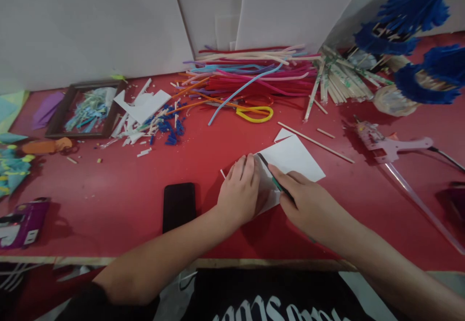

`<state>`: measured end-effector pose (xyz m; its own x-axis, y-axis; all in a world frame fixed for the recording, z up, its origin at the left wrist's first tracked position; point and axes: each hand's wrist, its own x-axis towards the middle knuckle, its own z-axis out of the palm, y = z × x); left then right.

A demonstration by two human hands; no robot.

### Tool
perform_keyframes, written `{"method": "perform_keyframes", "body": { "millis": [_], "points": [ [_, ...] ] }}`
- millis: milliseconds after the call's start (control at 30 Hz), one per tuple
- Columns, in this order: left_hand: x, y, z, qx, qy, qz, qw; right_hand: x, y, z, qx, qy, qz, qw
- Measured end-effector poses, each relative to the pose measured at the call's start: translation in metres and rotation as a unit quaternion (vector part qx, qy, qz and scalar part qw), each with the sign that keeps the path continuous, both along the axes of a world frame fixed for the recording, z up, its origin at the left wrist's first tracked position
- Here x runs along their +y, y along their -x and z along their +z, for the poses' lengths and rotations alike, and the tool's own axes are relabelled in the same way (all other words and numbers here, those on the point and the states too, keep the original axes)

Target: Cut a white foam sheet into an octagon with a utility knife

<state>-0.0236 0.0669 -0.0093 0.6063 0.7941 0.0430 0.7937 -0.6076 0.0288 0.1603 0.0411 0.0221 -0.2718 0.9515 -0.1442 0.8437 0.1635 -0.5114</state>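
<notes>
A white sheet of stiff paper or board (293, 155) lies on the red table in front of me. My left hand (240, 185) rests over its left part, fingers lying flat and close together, pressing down. My right hand (308, 202) grips a slim black and green utility knife (273, 175), which slants across the sheet beside my left fingers. The tip of the knife points away from me. Where the tip meets the sheet is too small to make out. A small white offcut (284, 134) sits at the sheet's far edge.
A black phone (179, 207) lies left of my left hand. Yellow-handled scissors (256, 113), pipe cleaners (254, 76) and wrapped sticks (341, 79) lie at the back. A pink glue gun (394, 146) is at right. Scraps (145, 105) and a brown frame (60, 117) are at left.
</notes>
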Motion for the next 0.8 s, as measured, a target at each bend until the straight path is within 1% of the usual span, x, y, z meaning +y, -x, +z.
{"method": "perform_keyframes", "body": {
  "millis": [133, 300, 433, 633, 800],
  "points": [
    [0.002, -0.002, 0.003, 0.021, -0.001, -0.006, 1.000, -0.001, 0.006, 0.000, -0.039, 0.006, -0.008, 0.999],
    [0.003, -0.003, 0.004, 0.037, -0.005, -0.013, 0.999, 0.005, 0.010, 0.001, -0.063, 0.018, 0.004, 0.998],
    [0.002, -0.005, 0.004, 0.050, -0.005, -0.003, 0.999, 0.007, 0.012, 0.002, -0.079, 0.025, 0.007, 0.997],
    [0.000, -0.009, 0.006, 0.074, 0.000, 0.014, 0.997, -0.004, 0.011, -0.002, -0.094, 0.010, 0.005, 0.995],
    [0.000, -0.012, 0.011, 0.075, 0.009, 0.024, 0.997, -0.016, 0.004, -0.006, -0.089, -0.008, 0.007, 0.996]
  ]
}}
